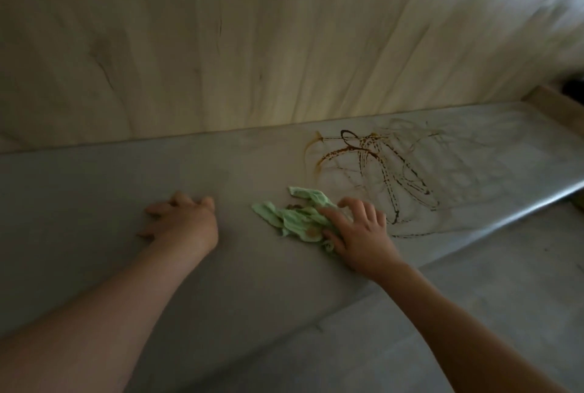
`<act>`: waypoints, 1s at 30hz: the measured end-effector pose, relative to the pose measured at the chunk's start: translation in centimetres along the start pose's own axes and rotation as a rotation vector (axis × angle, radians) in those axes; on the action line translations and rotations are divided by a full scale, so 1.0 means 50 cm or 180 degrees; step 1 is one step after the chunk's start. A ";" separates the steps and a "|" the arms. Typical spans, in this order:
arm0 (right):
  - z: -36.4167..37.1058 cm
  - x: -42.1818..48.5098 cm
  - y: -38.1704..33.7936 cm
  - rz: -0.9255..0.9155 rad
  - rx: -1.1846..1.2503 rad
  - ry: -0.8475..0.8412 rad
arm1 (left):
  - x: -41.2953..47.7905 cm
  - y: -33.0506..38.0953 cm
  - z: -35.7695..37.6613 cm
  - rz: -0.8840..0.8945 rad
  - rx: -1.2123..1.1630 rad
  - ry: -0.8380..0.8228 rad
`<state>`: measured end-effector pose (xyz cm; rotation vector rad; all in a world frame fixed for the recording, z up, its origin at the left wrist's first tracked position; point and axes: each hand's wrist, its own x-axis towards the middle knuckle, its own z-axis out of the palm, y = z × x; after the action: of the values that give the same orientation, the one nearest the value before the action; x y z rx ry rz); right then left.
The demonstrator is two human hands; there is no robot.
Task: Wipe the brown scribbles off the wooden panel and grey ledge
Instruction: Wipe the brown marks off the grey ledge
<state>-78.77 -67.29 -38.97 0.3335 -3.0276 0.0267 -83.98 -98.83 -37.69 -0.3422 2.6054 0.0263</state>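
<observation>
Nearest, the right hand (357, 234) is curled round a green cloth (297, 218) at lower centre; the left hand (185, 222) is rested, loosely bent and empty, on the grey ledge (94, 184). Brown scribbles (379, 168) are yet to be wiped right of centre, and the wooden panel (221, 44) above is judged clean.

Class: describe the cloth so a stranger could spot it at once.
Find the grey ledge below the wooden panel. Near its front edge, under the right hand, lies the cloth. It alone is pale green and crumpled, with brown stains, left of the brown scribbles.
</observation>
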 end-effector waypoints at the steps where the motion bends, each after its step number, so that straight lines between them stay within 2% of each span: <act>1: 0.005 0.007 0.017 0.0068 0.0012 0.0124 | 0.006 -0.002 -0.001 -0.0058 0.0056 0.0015; 5: 0.020 0.010 0.079 0.0400 0.0062 0.0155 | -0.016 0.037 -0.030 -0.0368 0.0677 0.0030; 6: 0.021 0.012 0.097 0.0433 0.0076 0.0140 | -0.035 0.064 -0.044 -0.0337 0.0935 0.0088; 8: 0.021 0.020 0.136 0.0423 0.0098 0.0086 | -0.069 0.133 -0.061 0.0082 0.1127 0.0501; 10: 0.023 0.030 0.173 0.0381 0.0102 0.0064 | -0.093 0.205 -0.061 0.0901 0.0716 0.0905; 12: 0.030 0.032 0.217 0.0333 0.0146 0.0076 | -0.116 0.297 -0.045 0.1646 -0.0065 0.0984; 16: 0.046 0.035 0.289 0.0130 0.0242 0.0207 | -0.134 0.475 -0.025 0.2357 -0.0798 0.0932; 19: 0.054 0.046 0.314 0.0000 0.0327 0.0293 | -0.119 0.550 -0.013 0.2195 -0.0773 0.0669; 24: 0.050 0.073 0.322 -0.0069 0.0401 0.0008 | -0.093 0.577 -0.008 0.1854 -0.0308 0.0836; 26: 0.033 0.084 0.328 -0.0174 0.0530 -0.0212 | -0.085 0.567 -0.016 0.1840 -0.0425 0.0774; 30: -0.030 0.095 0.363 -0.0308 0.1212 -0.0979 | -0.085 0.537 -0.049 0.1891 -0.0899 0.0758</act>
<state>-87.19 -50.56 -37.14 0.5605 -3.2909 0.6038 -88.20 -72.02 -34.70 0.3663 2.8441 0.5921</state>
